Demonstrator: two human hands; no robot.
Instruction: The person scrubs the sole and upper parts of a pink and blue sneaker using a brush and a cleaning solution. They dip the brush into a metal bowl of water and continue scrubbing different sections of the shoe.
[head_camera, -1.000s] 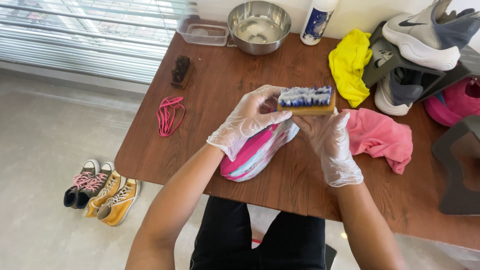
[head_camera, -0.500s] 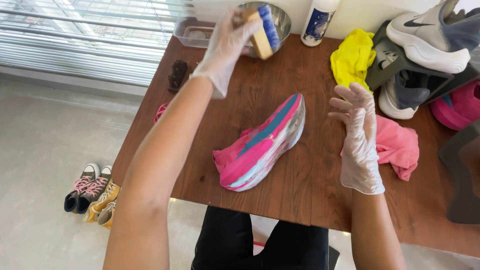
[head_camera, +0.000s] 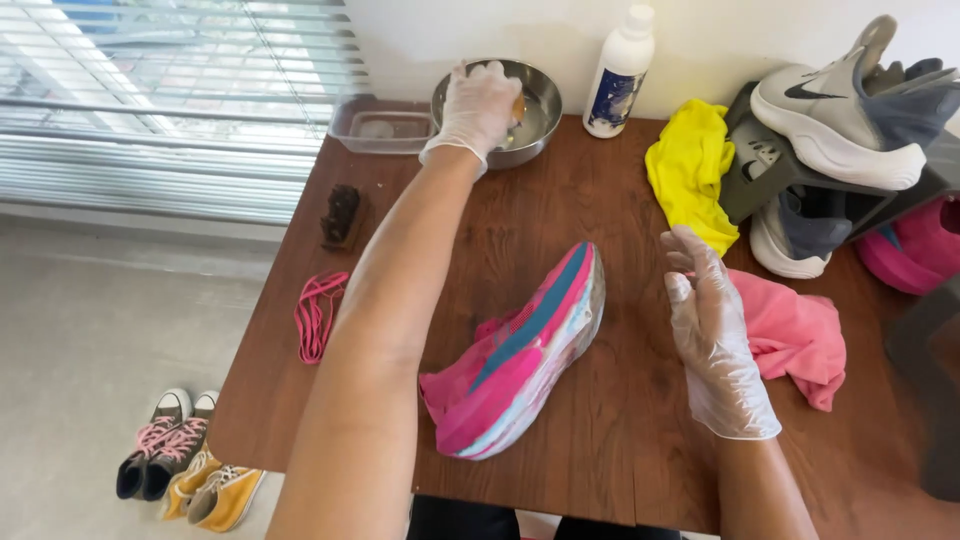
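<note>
Two gloved hands, one pink shoe, one steel bowl.

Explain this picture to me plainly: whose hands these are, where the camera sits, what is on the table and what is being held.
There is no machine here: a person wearing thin clear gloves works with two hands, and the single camera is worn on the head, looking down at a brown wooden table.

The left hand reaches into a metal bowl at the far edge; a bit of something tan shows in its grip, mostly hidden. The right hand is raised above the table, open and holding nothing.

In the middle lies a pink and blue running shoe on its side. Around it are a pink cloth, a yellow cloth, a white bottle, a clear plastic tub, a dark brush and pink laces. More shoes are stacked at the right, and two pairs stand on the floor.
</note>
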